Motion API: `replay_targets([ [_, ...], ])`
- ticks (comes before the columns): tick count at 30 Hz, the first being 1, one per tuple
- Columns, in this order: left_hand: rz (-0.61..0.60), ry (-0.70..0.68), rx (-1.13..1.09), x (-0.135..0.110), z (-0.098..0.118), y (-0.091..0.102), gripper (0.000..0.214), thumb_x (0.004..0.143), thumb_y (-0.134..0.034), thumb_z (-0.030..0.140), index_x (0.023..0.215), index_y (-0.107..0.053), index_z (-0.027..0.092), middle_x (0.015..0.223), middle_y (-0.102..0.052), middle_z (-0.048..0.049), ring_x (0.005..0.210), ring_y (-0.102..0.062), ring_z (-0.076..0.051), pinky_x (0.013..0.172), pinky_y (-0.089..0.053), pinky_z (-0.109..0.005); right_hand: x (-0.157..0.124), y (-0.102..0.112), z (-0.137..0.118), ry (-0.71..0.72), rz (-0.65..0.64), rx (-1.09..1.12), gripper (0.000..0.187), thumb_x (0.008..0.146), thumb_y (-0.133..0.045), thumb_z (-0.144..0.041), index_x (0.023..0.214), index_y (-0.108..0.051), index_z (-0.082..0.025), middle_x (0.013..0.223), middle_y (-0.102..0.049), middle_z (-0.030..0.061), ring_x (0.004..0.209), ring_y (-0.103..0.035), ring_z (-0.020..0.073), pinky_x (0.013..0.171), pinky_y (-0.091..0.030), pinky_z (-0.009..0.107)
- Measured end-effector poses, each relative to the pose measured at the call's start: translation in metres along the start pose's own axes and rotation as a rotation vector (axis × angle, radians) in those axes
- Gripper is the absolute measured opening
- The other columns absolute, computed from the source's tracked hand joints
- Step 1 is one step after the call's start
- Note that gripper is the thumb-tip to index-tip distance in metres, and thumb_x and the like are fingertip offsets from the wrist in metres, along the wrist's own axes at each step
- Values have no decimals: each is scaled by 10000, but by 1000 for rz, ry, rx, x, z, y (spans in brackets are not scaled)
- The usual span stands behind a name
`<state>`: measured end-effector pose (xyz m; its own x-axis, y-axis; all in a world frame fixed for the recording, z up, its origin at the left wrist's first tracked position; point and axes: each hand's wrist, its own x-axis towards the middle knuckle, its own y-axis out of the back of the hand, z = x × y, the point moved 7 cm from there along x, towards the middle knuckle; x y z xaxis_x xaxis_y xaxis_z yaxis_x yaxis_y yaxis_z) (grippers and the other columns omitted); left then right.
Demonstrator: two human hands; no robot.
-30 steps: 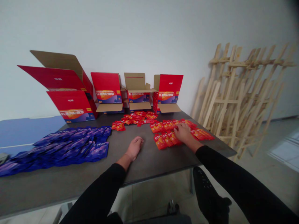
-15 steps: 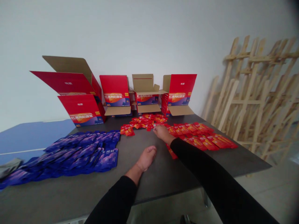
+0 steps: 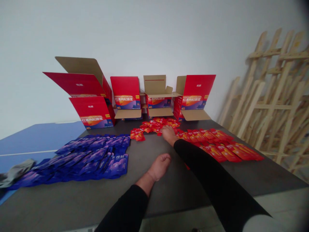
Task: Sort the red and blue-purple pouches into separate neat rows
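My left hand (image 3: 159,167) rests on the dark table in a loose fist, with nothing showing in it. Farther out, my right hand (image 3: 169,133) reaches over the front edge of a loose heap of red sachets (image 3: 154,124), its fingers extended down onto them; the fingertips are partly hidden. Right of that hand, red-orange pouches (image 3: 227,151) lie in overlapping rows, partly covered by my right sleeve. On the left, blue-purple pouches (image 3: 96,154) are laid out in overlapping rows.
Open red cartons (image 3: 193,85) line the back of the table (image 3: 72,206) against the wall, two of them stacked at left. Wooden easels (image 3: 267,96) lean at right. A grey cloth (image 3: 20,170) lies at far left, beside a blue surface (image 3: 29,138).
My right hand has gone from a closed shape in front of the heap to reaching onto the red sachets. The view has swung slightly left. My left hand stays in a fist.
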<state>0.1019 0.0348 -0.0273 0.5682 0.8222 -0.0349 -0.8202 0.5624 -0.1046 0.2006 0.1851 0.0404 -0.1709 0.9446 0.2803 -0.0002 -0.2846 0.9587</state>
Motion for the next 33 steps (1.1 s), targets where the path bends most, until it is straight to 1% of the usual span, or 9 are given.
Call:
replay_targets([
  [10, 66, -120, 56, 4, 14, 3, 314, 882, -578, 468, 764, -478, 195, 620, -387, 78, 534, -303, -77, 531, -275, -206, -20, 56, 19, -140, 196, 155, 368, 1041, -287, -143, 1185, -624, -107, 1141, -680, 175, 1055, -591, 245, 926, -388, 324],
  [14, 375, -205, 74, 11, 23, 30, 246, 914, -589, 431, 930, -513, 198, 735, -482, 53, 603, -424, -88, 592, -374, -199, -39, 88, 31, -144, 277, 304, 332, 1059, -305, -230, 1091, -626, -154, 992, -690, 105, 909, -586, 212, 824, -396, 297],
  [17, 649, -203, 39, 10, 26, 51, 413, 887, -669, 458, 1160, -483, 211, 1004, -592, -25, 757, -565, -106, 669, -455, -214, -60, 107, 30, -69, 283, 418, 307, 1051, -332, -258, 998, -624, -181, 938, -675, 62, 847, -567, 184, 783, -397, 276],
  [20, 564, -201, -80, 13, 29, 46, 568, 862, -713, 477, 1302, -468, 214, 1207, -615, -99, 849, -639, -134, 689, -505, -236, -82, 117, 24, 4, 264, 492, 268, 1034, -372, -257, 948, -617, -187, 946, -674, 55, 853, -577, 175, 812, -412, 274],
  [25, 203, -127, -124, 13, 32, 16, 508, 801, -774, 456, 1180, -641, 146, 1075, -720, -119, 833, -717, -187, 663, -543, -252, -112, 104, 24, -120, 295, 671, 214, 1014, -425, -301, 982, -615, -207, 1004, -682, 57, 943, -616, 193, 900, -455, 314],
  [27, 206, -141, -76, 12, 32, 17, 501, 820, -748, 456, 1202, -660, 143, 1072, -727, -122, 814, -726, -198, 625, -545, -256, -126, 91, 27, -288, 414, 777, 206, 976, -502, -330, 1104, -599, -201, 1132, -663, 89, 1053, -612, 214, 973, -458, 351],
  [29, 274, -227, 14, 12, 35, 24, 490, 870, -688, 434, 1276, -648, 164, 1090, -722, -113, 870, -724, -212, 653, -562, -280, -143, 70, 26, -492, 502, 897, 399, 906, -621, -380, 1241, -540, -179, 1256, -613, 137, 1146, -591, 243, 1022, -455, 386],
  [31, 328, -381, 165, 12, 42, 30, 433, 904, -642, 367, 1301, -657, 196, 1136, -705, -103, 1017, -692, -226, 814, -580, -341, -154, 42, 11, -589, 434, 1075, 546, 852, -689, -443, 1285, -493, -174, 1265, -604, 152, 1138, -607, 253, 1010, -478, 398],
  [33, 327, -546, 345, 10, 49, 29, 352, 904, -624, 281, 1240, -707, 221, 1200, -661, -95, 1153, -627, -232, 1011, -518, -403, -156, 21, -13, -516, 304, 1270, 509, 873, -656, -498, 1252, -488, -202, 1225, -628, 125, 1109, -631, 239, 987, -500, 394],
])
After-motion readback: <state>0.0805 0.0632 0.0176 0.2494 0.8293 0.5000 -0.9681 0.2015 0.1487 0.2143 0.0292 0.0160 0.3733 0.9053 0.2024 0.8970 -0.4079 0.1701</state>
